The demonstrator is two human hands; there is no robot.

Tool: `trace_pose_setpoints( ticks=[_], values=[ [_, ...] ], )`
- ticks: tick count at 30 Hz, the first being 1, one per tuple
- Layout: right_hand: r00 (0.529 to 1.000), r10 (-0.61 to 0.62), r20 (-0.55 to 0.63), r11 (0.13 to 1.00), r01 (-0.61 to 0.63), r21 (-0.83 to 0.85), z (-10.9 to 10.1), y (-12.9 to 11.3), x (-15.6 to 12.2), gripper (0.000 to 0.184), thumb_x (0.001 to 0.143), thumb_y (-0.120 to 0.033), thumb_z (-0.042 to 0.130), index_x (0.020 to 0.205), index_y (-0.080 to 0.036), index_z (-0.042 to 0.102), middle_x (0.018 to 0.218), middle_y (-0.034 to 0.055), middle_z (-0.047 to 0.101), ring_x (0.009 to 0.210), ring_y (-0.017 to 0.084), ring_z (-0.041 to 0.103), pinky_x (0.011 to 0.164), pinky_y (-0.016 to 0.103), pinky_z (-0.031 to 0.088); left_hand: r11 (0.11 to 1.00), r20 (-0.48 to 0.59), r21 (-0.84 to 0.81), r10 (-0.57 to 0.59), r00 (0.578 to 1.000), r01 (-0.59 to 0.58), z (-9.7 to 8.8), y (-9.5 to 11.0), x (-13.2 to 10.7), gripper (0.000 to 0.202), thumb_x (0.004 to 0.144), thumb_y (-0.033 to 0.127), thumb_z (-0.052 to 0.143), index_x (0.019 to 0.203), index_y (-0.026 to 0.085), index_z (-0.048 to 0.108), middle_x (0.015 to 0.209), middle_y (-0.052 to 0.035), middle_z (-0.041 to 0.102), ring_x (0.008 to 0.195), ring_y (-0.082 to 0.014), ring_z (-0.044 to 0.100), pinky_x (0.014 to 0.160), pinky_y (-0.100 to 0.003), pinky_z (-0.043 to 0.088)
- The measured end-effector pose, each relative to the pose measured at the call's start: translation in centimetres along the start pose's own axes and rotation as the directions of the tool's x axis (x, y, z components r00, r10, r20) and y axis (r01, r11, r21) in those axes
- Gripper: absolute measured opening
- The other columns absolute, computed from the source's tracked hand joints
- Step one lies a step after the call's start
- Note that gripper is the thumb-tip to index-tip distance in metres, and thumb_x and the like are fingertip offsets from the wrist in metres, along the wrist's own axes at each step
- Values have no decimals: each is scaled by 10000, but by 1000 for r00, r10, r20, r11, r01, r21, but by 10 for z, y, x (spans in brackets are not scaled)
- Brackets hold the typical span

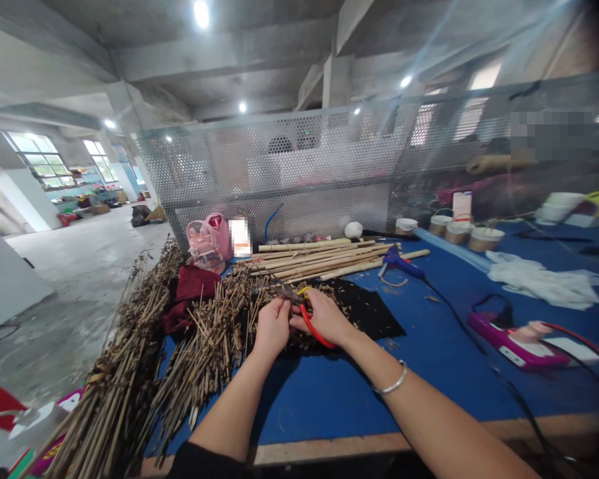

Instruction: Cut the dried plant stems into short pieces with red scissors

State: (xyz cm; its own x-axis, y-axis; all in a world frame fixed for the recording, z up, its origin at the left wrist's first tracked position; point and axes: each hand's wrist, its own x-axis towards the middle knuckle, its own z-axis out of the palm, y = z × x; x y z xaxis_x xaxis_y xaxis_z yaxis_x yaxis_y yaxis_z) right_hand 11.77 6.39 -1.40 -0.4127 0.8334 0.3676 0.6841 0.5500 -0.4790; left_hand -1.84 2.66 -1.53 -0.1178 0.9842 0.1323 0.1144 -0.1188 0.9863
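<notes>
We've got scissors point(308, 322) in our right hand point(327, 318); can't tell if the left hand point(273, 326) grips anything. Clippings point(340, 293) litter the tabletop point(324, 406) centre; long dried stems point(114, 392) at its left edge look uncut.

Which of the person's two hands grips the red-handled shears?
The right hand, whose arm wears the silver bangle; it grips the red handle, while the left hand is near the blades.
</notes>
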Motion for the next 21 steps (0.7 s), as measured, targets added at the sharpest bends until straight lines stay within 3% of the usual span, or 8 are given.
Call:
trace_pose_setpoints(
  ticks=[4, 12, 21],
  values=[
    [1000, -13, 1, 1000, 13, -3, 2, 1, -1, 412, 652, -464, 655, 897, -181, 483, 880, 53, 558, 809, 179, 529, 694, 281, 371, 999, 0, 26, 22, 1000, -22, 1, 1, -1, 264, 793, 347, 430, 691, 148, 569, 584, -7, 586, 402, -88, 460, 390, -200, 382],
    [990, 125, 64, 992, -126, 5, 6, 3, -2, 407, 643, -525, 642, 815, -206, 457, 726, 15, 592, 602, 141, 542, 510, 217, 290, 995, -14, 81, 52, 999, -51, 0, 4, -3, 281, 807, 360, 406, 701, 150, 560, 629, -13, 602, 431, -90, 476, 408, -195, 380],
    [988, 136, 74, 988, -141, 59, 6, 6, 0, 364, 662, -538, 611, 731, -197, 508, 641, 3, 589, 524, 115, 494, 477, 206, 290, 983, -49, 153, 106, 993, -97, -4, 4, -2, 306, 824, 356, 395, 639, 167, 550, 556, 5, 557, 445, -92, 458, 445, -195, 358]
  ],
)
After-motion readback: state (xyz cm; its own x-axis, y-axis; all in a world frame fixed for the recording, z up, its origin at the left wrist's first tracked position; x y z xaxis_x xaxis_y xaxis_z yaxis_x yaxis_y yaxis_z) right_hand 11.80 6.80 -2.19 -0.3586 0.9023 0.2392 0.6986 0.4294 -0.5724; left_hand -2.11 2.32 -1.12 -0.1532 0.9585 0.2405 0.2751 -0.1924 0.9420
